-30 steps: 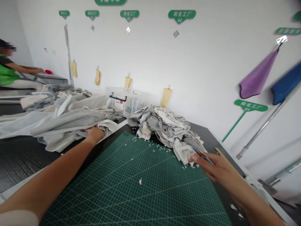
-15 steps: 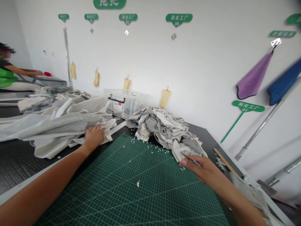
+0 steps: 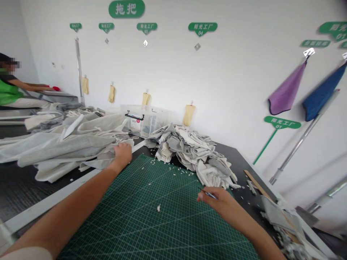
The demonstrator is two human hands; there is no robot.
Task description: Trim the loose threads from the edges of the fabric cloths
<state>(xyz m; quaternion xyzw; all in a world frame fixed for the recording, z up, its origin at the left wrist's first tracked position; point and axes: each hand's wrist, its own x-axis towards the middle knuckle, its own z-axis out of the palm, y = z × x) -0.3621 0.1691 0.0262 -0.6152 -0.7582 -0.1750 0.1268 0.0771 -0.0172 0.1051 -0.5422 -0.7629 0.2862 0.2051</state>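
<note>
Green mat (image 3: 154,216), cloth (image 3: 187,142) on table (image 3: 230,153)

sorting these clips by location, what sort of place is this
Likely a small textile workshop: a gridded green cutting mat with white scraps on it, a large pile of pale cloth to its left, and green wall signs, several reading "Sunshine Factory" in Chinese.

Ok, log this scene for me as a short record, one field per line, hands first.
Left hand: at the right edge of a loose gray cloth heap; grip partly hidden
Right hand: holding a slim pointed tool, type unclear
Surface: green gridded mat
Scraps: small white scrap on the mat, more near its far edge
Second heap: crumpled gray and white pieces
Behind: clear plastic box
Wall: purple cloth, blue cloth
</note>
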